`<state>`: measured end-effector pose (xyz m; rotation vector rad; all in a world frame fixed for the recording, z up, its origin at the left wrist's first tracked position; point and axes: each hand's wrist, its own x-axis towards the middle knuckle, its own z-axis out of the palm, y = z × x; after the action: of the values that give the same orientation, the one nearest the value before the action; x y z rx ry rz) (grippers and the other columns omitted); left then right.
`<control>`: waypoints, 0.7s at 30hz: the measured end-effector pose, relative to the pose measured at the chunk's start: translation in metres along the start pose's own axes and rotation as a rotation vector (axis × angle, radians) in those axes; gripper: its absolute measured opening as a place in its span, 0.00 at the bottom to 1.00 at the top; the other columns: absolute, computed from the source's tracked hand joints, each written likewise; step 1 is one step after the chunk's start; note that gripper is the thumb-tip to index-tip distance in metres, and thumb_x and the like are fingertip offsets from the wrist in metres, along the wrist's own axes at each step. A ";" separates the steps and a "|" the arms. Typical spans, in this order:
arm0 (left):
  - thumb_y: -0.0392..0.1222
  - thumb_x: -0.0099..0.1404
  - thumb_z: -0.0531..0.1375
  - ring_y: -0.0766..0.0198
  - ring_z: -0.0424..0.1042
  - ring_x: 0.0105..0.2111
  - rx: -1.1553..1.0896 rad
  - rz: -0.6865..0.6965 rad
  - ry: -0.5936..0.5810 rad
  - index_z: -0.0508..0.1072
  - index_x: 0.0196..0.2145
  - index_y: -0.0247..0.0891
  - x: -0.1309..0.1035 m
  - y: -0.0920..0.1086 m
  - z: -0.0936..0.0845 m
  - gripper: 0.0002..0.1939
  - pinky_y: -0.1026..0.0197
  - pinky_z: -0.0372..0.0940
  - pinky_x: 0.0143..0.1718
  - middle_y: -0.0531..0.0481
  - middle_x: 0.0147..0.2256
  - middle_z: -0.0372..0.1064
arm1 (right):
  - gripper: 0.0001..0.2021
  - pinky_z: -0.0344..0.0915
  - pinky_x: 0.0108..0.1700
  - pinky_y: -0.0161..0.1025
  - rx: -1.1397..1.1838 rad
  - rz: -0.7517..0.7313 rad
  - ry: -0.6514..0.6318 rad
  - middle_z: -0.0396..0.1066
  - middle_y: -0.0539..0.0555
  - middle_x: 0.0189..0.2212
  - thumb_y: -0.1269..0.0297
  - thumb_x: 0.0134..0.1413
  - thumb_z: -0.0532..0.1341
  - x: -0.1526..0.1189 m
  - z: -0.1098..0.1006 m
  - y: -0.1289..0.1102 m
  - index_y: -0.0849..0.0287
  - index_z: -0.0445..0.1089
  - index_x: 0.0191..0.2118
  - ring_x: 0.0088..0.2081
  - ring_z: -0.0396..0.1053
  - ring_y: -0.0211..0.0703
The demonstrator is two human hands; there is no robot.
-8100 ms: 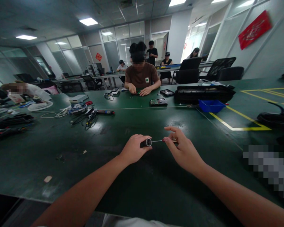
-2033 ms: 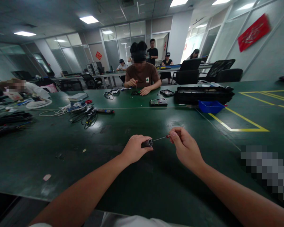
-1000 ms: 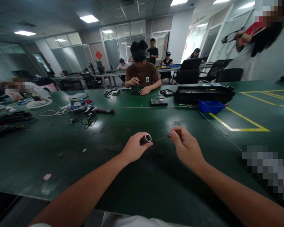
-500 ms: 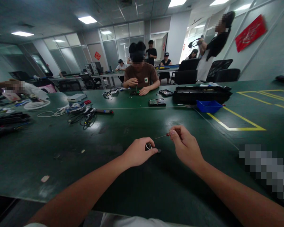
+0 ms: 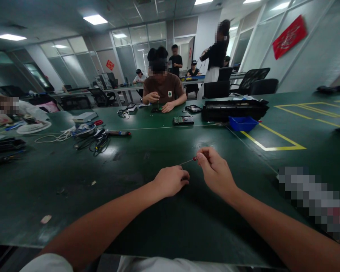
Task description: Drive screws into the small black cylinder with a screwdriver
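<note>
My right hand (image 5: 215,166) is closed around the red handle of a small screwdriver (image 5: 194,159). Its thin metal shaft points left and ends just above my left hand (image 5: 172,180). The left hand is turned knuckles-up with its fingers curled together. Whatever those fingers enclose is hidden from view. Both hands are over the green tabletop (image 5: 147,223), a short gap apart.
Farther off are a hard drive (image 5: 183,120), a blue bin (image 5: 243,123) and a long black casing (image 5: 234,110). To the left lie tangled cables (image 5: 95,141) and a pen-like tool (image 5: 119,133). Across the table a person in a brown shirt (image 5: 164,87) works with both hands.
My left hand has rolled over, covering the silver ring and small dark piece that showed in it before. The screwdriver tip now meets its back edge. The view has shifted slightly right.
</note>
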<state>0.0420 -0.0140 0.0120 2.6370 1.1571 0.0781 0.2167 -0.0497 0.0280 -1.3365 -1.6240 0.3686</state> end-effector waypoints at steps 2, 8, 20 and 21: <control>0.48 0.67 0.57 0.54 0.74 0.42 -0.064 0.018 0.013 0.77 0.44 0.46 -0.004 -0.004 -0.005 0.12 0.56 0.66 0.39 0.48 0.44 0.74 | 0.10 0.61 0.32 0.39 -0.001 0.002 -0.006 0.71 0.51 0.30 0.58 0.67 0.52 0.000 -0.001 0.000 0.56 0.66 0.39 0.30 0.69 0.42; 0.48 0.66 0.56 0.62 0.72 0.27 -0.523 -0.080 0.002 0.76 0.42 0.41 -0.025 -0.034 -0.025 0.13 0.61 0.62 0.29 0.49 0.35 0.75 | 0.11 0.63 0.33 0.40 -0.009 0.009 -0.037 0.72 0.53 0.31 0.57 0.67 0.52 0.001 0.000 0.000 0.56 0.67 0.39 0.32 0.70 0.43; 0.41 0.60 0.65 0.68 0.65 0.27 -1.332 -0.524 0.609 0.73 0.44 0.34 -0.097 -0.145 -0.065 0.14 0.67 0.60 0.25 0.50 0.33 0.66 | 0.11 0.63 0.34 0.40 0.017 0.013 -0.087 0.71 0.52 0.31 0.57 0.67 0.52 0.002 0.004 -0.001 0.56 0.66 0.39 0.33 0.70 0.44; 0.40 0.61 0.64 0.69 0.64 0.26 -1.387 -0.535 0.643 0.72 0.43 0.34 -0.107 -0.152 -0.069 0.12 0.67 0.61 0.25 0.51 0.33 0.65 | 0.11 0.63 0.34 0.40 0.017 0.011 -0.093 0.71 0.52 0.31 0.57 0.67 0.51 0.002 0.004 0.000 0.56 0.66 0.39 0.33 0.70 0.44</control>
<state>-0.1504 0.0215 0.0449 1.0493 1.2156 1.1758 0.2129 -0.0470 0.0268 -1.3332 -1.6862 0.4563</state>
